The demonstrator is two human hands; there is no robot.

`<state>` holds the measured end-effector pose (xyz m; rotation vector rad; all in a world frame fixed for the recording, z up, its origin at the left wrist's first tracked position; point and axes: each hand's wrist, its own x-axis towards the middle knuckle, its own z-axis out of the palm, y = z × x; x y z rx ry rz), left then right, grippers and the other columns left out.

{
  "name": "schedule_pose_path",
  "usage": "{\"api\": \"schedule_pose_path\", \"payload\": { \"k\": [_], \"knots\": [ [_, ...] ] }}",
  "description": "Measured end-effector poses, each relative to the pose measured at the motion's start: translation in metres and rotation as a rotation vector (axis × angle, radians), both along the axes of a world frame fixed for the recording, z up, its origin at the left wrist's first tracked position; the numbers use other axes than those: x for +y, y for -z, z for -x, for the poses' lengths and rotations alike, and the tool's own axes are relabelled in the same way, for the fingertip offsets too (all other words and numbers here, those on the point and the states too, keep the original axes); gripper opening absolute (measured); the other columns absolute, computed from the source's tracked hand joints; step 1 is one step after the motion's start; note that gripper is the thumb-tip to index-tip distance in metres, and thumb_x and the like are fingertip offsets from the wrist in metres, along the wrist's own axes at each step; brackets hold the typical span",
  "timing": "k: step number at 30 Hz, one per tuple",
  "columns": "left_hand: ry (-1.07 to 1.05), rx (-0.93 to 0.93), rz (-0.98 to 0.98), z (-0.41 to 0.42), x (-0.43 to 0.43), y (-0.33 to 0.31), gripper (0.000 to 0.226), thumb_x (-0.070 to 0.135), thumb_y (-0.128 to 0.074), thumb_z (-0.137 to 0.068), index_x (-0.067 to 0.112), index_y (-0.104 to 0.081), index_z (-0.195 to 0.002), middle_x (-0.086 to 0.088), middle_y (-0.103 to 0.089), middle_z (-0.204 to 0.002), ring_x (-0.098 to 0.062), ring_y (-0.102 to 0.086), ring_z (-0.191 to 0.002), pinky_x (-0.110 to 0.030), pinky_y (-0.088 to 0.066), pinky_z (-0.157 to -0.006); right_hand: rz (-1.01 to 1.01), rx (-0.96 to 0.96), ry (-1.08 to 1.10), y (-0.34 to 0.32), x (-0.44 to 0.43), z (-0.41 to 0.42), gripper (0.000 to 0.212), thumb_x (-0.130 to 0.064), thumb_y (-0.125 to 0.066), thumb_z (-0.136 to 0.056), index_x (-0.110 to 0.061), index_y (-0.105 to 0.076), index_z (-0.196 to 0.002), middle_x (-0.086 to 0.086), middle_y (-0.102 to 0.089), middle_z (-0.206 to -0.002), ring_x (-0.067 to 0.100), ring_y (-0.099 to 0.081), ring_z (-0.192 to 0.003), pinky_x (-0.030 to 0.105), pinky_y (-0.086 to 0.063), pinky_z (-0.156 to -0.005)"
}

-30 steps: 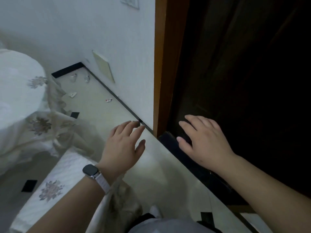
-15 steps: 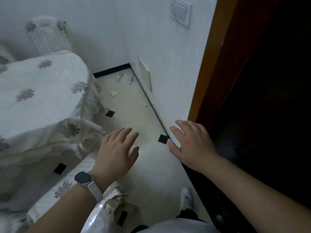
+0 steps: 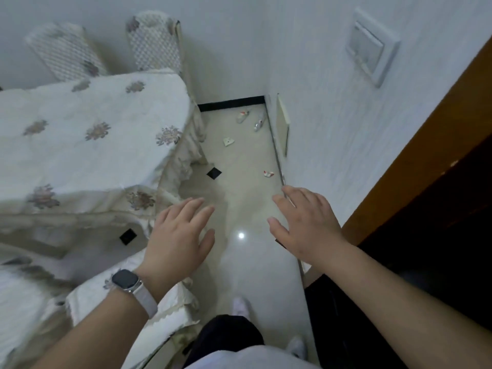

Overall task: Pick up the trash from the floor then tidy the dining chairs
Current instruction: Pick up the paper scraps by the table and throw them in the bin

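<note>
Several small scraps of trash lie on the pale floor ahead: a red-and-white wrapper (image 3: 268, 173) near the wall, a folded white paper (image 3: 229, 141), and two crumpled pieces (image 3: 242, 117) (image 3: 259, 123) in the far corner. My left hand (image 3: 179, 237), with a watch on its wrist, and my right hand (image 3: 303, 218) are both stretched forward with straight fingers and hold nothing. Dining chairs with white quilted covers stand behind the table (image 3: 153, 46) (image 3: 64, 50); another covered chair seat (image 3: 111, 294) is under my left forearm.
A dining table under a flowered white cloth (image 3: 87, 134) fills the left side. The white wall with a light switch (image 3: 368, 55) and a low panel (image 3: 282, 126) runs along the right, then a brown door frame (image 3: 415, 155) and a dark doorway. My shoes (image 3: 241, 306) stand on the narrow floor strip.
The view has swung left from the dark doorway toward the table and floor strip. Both hands stay open and empty; the trash and far chairs have come into fuller view.
</note>
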<state>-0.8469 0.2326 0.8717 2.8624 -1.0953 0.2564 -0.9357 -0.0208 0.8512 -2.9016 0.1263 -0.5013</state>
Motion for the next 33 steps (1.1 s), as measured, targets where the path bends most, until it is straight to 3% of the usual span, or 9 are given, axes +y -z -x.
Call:
{"api": "schedule_pose_path", "payload": {
  "k": [7, 14, 21, 33],
  "knots": [
    [-0.018, 0.05, 0.003, -0.094, -0.028, 0.025, 0.048, 0.04, -0.045, -0.089, 0.015, -0.065, -0.124, -0.01, -0.063, -0.13, -0.034, -0.057, -0.121, -0.048, -0.044, -0.096, 0.025, 0.06, -0.035, 0.012, -0.022, -0.096, 0.045, -0.044, -0.046, -0.087, -0.013, -0.065, -0.113, 0.01, -0.062, -0.124, 0.03, -0.059, -0.108, 0.042, -0.044, -0.091],
    [-0.003, 0.139, 0.045, -0.241, -0.063, 0.04, 0.051, 0.043, -0.043, -0.087, 0.018, -0.064, -0.125, -0.008, -0.062, -0.13, -0.034, -0.057, -0.118, -0.045, -0.045, -0.094, 0.059, 0.133, 0.043, 0.015, -0.05, -0.223, 0.046, -0.043, -0.046, -0.087, -0.013, -0.068, -0.113, 0.009, -0.063, -0.125, 0.029, -0.06, -0.107, 0.04, -0.046, -0.089],
    [0.031, 0.109, 0.072, -0.382, -0.074, 0.029, 0.053, 0.042, -0.04, -0.085, 0.016, -0.064, -0.124, -0.009, -0.063, -0.127, -0.034, -0.057, -0.116, -0.045, -0.042, -0.095, 0.103, 0.133, 0.067, -0.002, -0.065, -0.354, 0.046, -0.043, -0.045, -0.087, -0.012, -0.067, -0.114, 0.01, -0.063, -0.122, 0.029, -0.06, -0.108, 0.043, -0.046, -0.09],
    [0.033, 0.139, 0.113, -0.544, -0.134, 0.052, 0.047, 0.041, -0.046, -0.088, 0.017, -0.063, -0.125, -0.008, -0.061, -0.13, -0.033, -0.056, -0.118, -0.045, -0.043, -0.096, 0.076, 0.223, 0.085, 0.026, -0.123, -0.51, 0.049, -0.046, -0.042, -0.088, -0.013, -0.065, -0.117, 0.01, -0.062, -0.126, 0.029, -0.058, -0.111, 0.043, -0.045, -0.091]
  ]
}}
